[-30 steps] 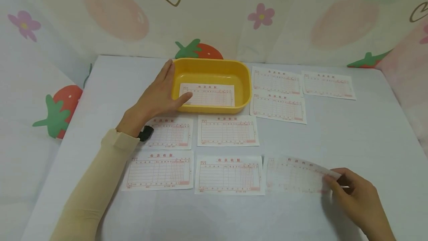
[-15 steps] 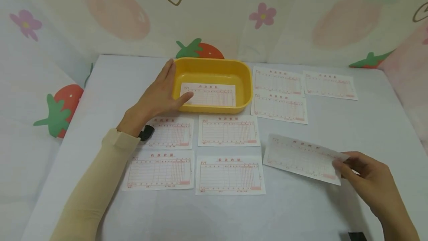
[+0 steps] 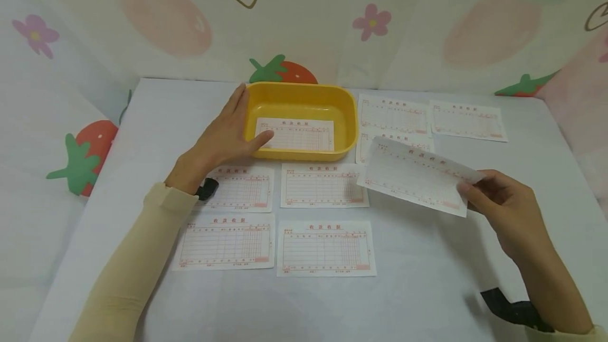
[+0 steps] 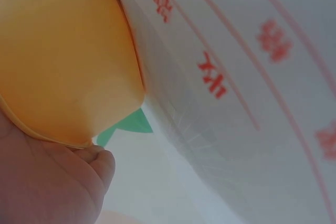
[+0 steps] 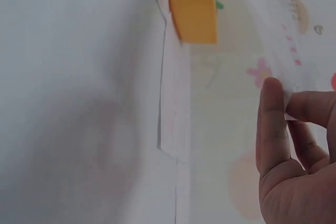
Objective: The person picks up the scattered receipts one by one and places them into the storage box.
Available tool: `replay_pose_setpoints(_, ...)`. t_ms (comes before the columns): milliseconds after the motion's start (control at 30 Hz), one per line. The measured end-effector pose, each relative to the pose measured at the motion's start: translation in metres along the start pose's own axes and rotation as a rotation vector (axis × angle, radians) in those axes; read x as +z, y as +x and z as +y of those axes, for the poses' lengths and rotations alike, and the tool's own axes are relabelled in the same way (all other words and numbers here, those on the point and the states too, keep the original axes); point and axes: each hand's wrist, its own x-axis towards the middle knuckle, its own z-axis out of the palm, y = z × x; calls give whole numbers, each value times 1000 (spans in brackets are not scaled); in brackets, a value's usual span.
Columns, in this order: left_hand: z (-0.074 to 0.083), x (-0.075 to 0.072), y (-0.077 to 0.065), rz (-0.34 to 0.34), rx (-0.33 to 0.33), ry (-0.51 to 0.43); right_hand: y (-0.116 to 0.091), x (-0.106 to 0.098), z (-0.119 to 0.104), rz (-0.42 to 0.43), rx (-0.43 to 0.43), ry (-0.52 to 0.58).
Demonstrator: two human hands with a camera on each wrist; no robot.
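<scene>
My right hand pinches a receipt slip between thumb and fingers at its right end. The slip is lifted and tilted, hanging over the near right slip behind it. In the right wrist view, that slip is seen nearly edge-on above the thumb. At the yellow basin, my left hand rests on the left side with straight fingers, its thumb lying over the near rim. The left wrist view has the palm against the basin's outer wall. One printed receipt lies inside the basin.
Two receipts lie in the front row. Behind them are another receipt and one partly under my left wrist. More slips lie right of the basin. A patterned curtain stands behind the white table.
My right hand has lifted the receipt from the front right of the table and carried it back toward the basin. My left hand and the basin have stayed put.
</scene>
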Motion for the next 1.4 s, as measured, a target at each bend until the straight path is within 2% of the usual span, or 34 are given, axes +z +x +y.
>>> replay_pose_setpoints(367, -2, -3, 7, 16, 6, 3, 54, 34, -24, -51, -2, 29)
replay_pose_setpoints(467, -2, -2, 6, 10, 1, 4, 65, 44, -28, -55, 19, -1)
replay_pose_setpoints(633, -2, -3, 1, 4, -6, 19, 83, 67, -35, -47, 42, -130)
replay_pose_setpoints(800, 0, -4, -1, 13, -12, 10, 100, 88, -43, -78, 33, -125)
replay_pose_setpoints(1133, 4, -2, -1, 17, 3, 5, 122, 122, -59, -118, 67, -175)
replay_pose_setpoints(1400, 6, 2, 0, -1, 8, -19, 133, 137, -62, -144, 58, -229)
